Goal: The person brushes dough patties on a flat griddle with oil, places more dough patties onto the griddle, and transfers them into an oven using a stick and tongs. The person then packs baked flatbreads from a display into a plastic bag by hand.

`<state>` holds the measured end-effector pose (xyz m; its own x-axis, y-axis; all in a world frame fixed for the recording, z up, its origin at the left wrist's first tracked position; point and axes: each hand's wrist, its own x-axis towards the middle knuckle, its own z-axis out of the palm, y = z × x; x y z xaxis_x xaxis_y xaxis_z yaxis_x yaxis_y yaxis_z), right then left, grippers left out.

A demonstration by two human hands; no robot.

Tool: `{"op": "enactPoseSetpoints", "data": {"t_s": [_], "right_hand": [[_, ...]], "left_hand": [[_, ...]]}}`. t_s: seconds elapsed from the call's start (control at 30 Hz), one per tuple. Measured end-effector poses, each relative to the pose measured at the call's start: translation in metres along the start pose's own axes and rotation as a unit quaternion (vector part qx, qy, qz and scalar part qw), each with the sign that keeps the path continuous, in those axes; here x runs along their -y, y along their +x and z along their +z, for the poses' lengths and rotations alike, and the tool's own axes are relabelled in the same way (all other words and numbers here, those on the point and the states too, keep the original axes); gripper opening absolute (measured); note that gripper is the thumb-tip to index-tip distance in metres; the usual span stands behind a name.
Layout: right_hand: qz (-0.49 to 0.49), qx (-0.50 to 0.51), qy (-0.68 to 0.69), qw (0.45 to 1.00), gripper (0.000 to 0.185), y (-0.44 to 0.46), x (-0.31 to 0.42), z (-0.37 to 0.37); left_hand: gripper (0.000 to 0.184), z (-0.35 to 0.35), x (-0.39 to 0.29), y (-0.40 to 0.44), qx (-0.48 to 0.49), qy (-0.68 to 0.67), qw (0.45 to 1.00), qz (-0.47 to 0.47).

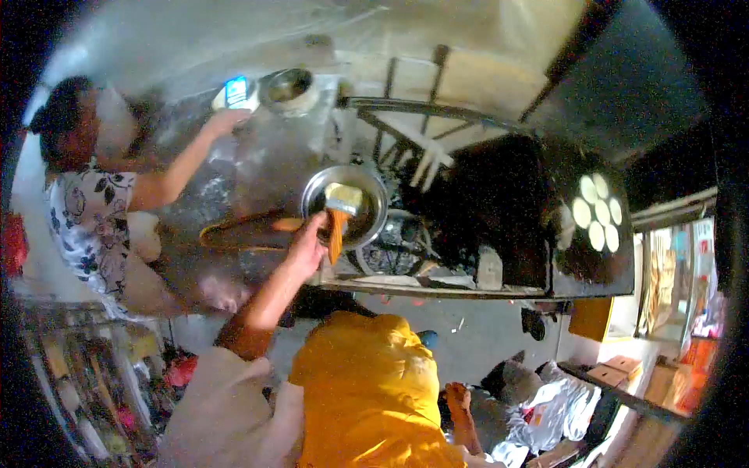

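I am watching, through the head camera, the wearer's left hand reaching forward over the counter, its fingers wrapping firmly around the handle of a flat brush. The hand is gripping the brush from its left side; the orange handle is pointing down toward the wearer, while the metal band and the pale bristles are extending forward, beyond the fingers. The bristle end is sitting inside the outline of a round steel bowl, just ahead and to the right of the hand; I cannot tell whether the bristles are touching the metal. The bowl is resting near the left end of the dark stove.

The wearer's right hand is hanging low by the right side, well apart from the brush and bowl, beside the yellow garment the wearer has on. Its fingers seem to be curling inward, but I cannot tell whether they are meeting or holding anything.

To the far right, seven pale rounds are lying in a cluster on a black griddle, well apart from both hands. On the left, a co-worker in a patterned top is stretching out a hand just beside a lit screen; a round pot is standing to the right of that screen.
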<state>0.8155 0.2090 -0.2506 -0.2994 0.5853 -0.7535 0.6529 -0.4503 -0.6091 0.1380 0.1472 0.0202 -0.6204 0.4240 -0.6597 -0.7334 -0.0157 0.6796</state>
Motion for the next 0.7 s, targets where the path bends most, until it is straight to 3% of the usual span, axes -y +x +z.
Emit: {"op": "enactPoseSetpoints", "data": {"t_s": [0.03, 0.07, 0.17, 0.2, 0.23, 0.27, 0.3, 0.37, 0.43, 0.53, 0.57, 0.6, 0.63, 0.67, 0.7], "right_hand": [[0.021, 0.007, 0.006, 1.000, 0.021, -0.003, 0.039, 0.016], [-0.027, 0.002, -0.004, 1.000, 0.023, 0.006, 0.067, 0.042], [-0.093, 0.019, 0.096, 0.991, 0.029, -0.038, 0.199, 0.113], [-0.089, 0.015, -0.024, 0.996, 0.036, -0.045, 0.227, 0.128], [-0.082, 0.011, -0.145, 0.986, 0.044, -0.047, 0.244, 0.140], [-0.075, 0.005, -0.148, 0.986, 0.044, -0.041, 0.247, 0.148], [-0.092, 0.030, 0.009, 0.995, 0.044, -0.041, 0.243, 0.159], [-0.094, 0.047, 0.164, 0.981, 0.044, -0.050, 0.240, 0.169], [-0.051, 0.032, 0.063, 0.996, 0.043, -0.069, 0.264, 0.172], [0.004, 0.023, -0.049, 0.999, 0.041, -0.095, 0.291, 0.172], [0.032, 0.023, -0.107, 0.994, 0.040, -0.100, 0.296, 0.172], [0.032, 0.021, -0.107, 0.993, 0.040, -0.095, 0.276, 0.165], [0.028, 0.026, -0.040, 0.998, 0.042, -0.083, 0.231, 0.148], [0.021, 0.032, 0.028, 0.999, 0.045, -0.076, 0.198, 0.138], [0.017, 0.034, 0.028, 0.999, 0.045, -0.077, 0.182, 0.138]], "left_hand": [[0.037, -0.028, -0.014, 0.023, -0.008, -0.007, 1.000, 0.007], [0.037, -0.051, -0.033, 0.040, 0.018, 0.000, 1.000, 0.020], [0.038, -0.104, -0.073, 0.084, -0.021, -0.004, 0.999, 0.037], [0.041, -0.123, -0.081, 0.111, -0.017, -0.015, 0.999, 0.026], [0.045, -0.131, -0.099, 0.124, -0.091, 0.030, 0.994, -0.044], [0.046, -0.145, -0.110, 0.144, -0.054, 0.015, 0.998, -0.024], [0.047, -0.157, -0.116, 0.147, -0.023, -0.003, 1.000, -0.008], [0.050, -0.168, -0.129, 0.152, -0.042, 0.062, 0.996, 0.048], [0.045, -0.209, -0.119, 0.191, -0.039, 0.002, 0.999, -0.011], [0.036, -0.202, -0.113, 0.149, 0.029, 0.030, 0.999, 0.030], [0.036, -0.207, -0.100, 0.139, 0.002, 0.154, 0.983, 0.097], [0.037, -0.210, -0.088, 0.125, -0.025, 0.275, 0.947, 0.165], [0.047, -0.196, -0.084, 0.086, -0.050, 0.442, 0.830, 0.336], [0.051, -0.199, -0.077, 0.061, -0.008, 0.490, 0.809, 0.324], [0.053, -0.195, -0.083, 0.033, 0.005, 0.620, 0.658, 0.427]]}}
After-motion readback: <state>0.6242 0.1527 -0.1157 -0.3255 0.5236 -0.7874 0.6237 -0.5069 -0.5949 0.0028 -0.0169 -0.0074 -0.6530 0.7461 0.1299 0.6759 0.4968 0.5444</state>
